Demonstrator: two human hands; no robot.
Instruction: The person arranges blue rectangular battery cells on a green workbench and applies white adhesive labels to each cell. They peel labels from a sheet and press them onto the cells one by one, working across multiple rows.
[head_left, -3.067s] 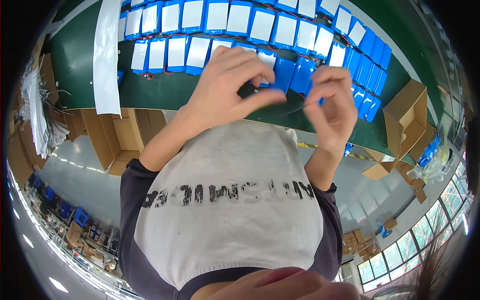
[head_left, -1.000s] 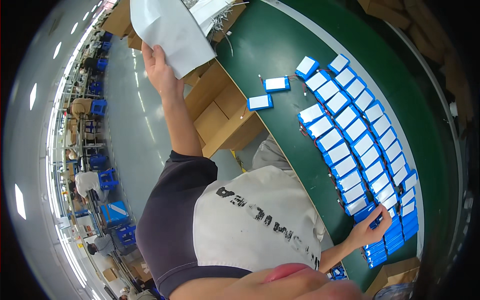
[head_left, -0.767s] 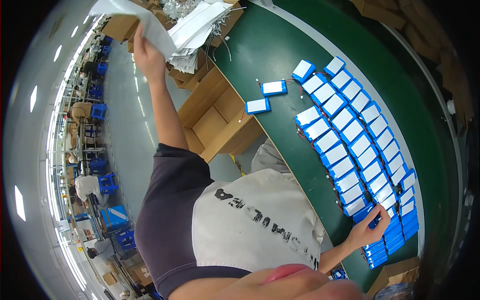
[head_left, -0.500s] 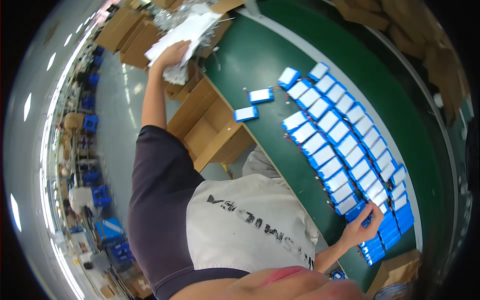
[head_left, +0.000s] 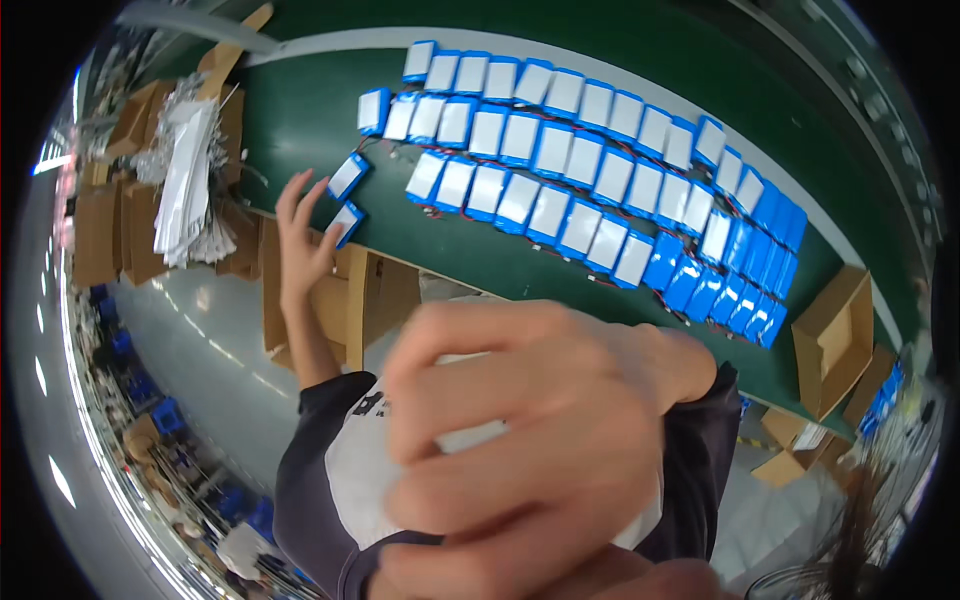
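Flat blue battery packs with white labels (head_left: pixel 550 213) and thin wire leads lie in long rows on the green table. At the rows' right end, several packs (head_left: pixel 705 300) show plain blue faces. My left hand (head_left: pixel 305 235) is empty, fingers spread, beside two loose packs; one pack (head_left: pixel 347 176) lies near its fingertips, the other pack (head_left: pixel 346 224) by its thumb. My right hand (head_left: pixel 530 430) is raised very close to the camera, blurred, its fingers bent and their tips hidden. Whether it holds anything cannot be made out.
White paper sheets (head_left: pixel 186 180) lie piled on cardboard boxes at the table's left end. An open carton (head_left: pixel 385 305) stands below the near table edge (head_left: pixel 460 284). Another open box (head_left: pixel 835 335) sits at the right end.
My left hand has left the white paper and come to the loose packs. My right hand has risen from the rows toward the camera. The view has turned.
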